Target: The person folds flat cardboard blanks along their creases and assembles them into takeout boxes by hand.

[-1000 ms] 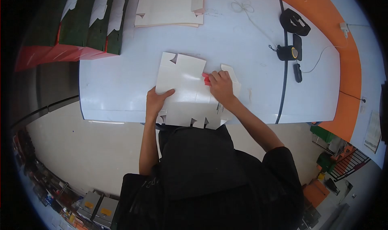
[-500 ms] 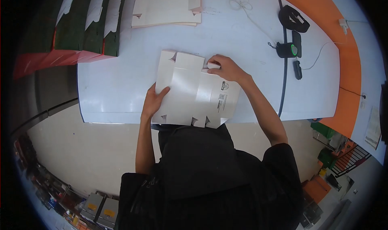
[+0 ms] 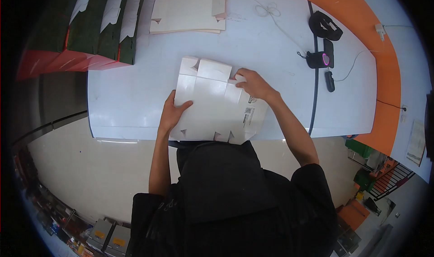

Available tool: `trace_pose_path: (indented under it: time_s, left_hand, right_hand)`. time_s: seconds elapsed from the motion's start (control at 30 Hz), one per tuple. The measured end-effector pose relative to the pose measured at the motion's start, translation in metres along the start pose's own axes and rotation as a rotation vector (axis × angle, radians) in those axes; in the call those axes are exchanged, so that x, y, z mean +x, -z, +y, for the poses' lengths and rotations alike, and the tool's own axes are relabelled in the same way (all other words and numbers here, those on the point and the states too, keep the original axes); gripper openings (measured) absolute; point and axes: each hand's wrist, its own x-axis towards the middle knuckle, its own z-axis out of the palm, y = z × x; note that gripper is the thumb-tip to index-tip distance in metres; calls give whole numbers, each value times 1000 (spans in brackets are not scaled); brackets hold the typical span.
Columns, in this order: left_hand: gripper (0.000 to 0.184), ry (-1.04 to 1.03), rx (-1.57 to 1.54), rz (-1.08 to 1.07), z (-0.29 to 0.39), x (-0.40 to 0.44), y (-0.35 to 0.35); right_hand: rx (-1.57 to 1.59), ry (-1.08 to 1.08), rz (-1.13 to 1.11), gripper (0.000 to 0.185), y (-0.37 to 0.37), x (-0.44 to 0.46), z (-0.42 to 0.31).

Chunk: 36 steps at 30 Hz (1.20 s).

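A flat white cardboard box blank (image 3: 205, 105) with notched flaps and printing on its right part lies at the table's front edge, close to my body. My left hand (image 3: 173, 111) grips its left edge, thumb on top and the other fingers hidden beneath. At the upper right corner my right hand (image 3: 253, 84) pinches a small flap of the blank between thumb and fingers. The top flaps (image 3: 214, 69) are bent along their creases.
More flat white blanks (image 3: 187, 13) lie in a pile at the back of the white table (image 3: 122, 99). Dark green boxes (image 3: 97, 33) stand at the left. A black speaker (image 3: 316, 59), a black strap roll (image 3: 325, 25) and cables are at the right.
The flaps along the blank's top edge have bent further at the crease. My right hand has shifted slightly right and down with its flap. The speaker's light went from green to pink.
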Motion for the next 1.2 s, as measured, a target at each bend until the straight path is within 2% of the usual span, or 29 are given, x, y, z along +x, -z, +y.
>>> trace_pose_path:
  time_s: [0.07,0.1,0.2,0.3,0.4,0.5,0.57,0.67,0.77,0.9,1.0,1.1,1.2]
  left_hand:
    - [49,-16,-133,20,6,0,-2]
    - [50,-7,-93,22,7,3,-3]
    - [51,-6,49,23,-1,15,-7]
    - [53,-28,190,42,-11,25,-9]
    - [54,0,219,111,-12,13,-10]
    - [54,-19,203,184,-14,11,-17]
    - [57,8,211,200,-4,8,-19]
    - [58,-72,321,225,-9,10,-23]
    - [61,-39,498,237,-16,12,-29]
    - [63,-6,685,201,-13,13,-24]
    - [65,-20,716,191,-15,18,-19]
    - [64,-41,691,225,-14,16,-21]
    - [62,-57,673,247,-18,16,-22]
  right_hand:
    - [-56,67,20,35,16,-4,-20]
    - [-83,100,32,37,20,-5,-25]
    - [-519,192,96,38,8,6,-14]
    - [-348,144,170,50,8,3,-6]
    - [-237,218,506,62,24,-10,12]
    - [62,-150,784,66,21,-28,58]
    - [-44,-503,665,70,6,-54,67]
    - [-201,-410,737,72,-42,-80,76]
    - [-235,-333,879,73,-73,-83,67]
    - [-109,-438,723,73,-50,-86,48]
    - [-449,-337,781,73,-45,-79,26]
    - [-361,106,856,68,-19,-46,1]
    - [-322,164,460,58,0,-6,-12]
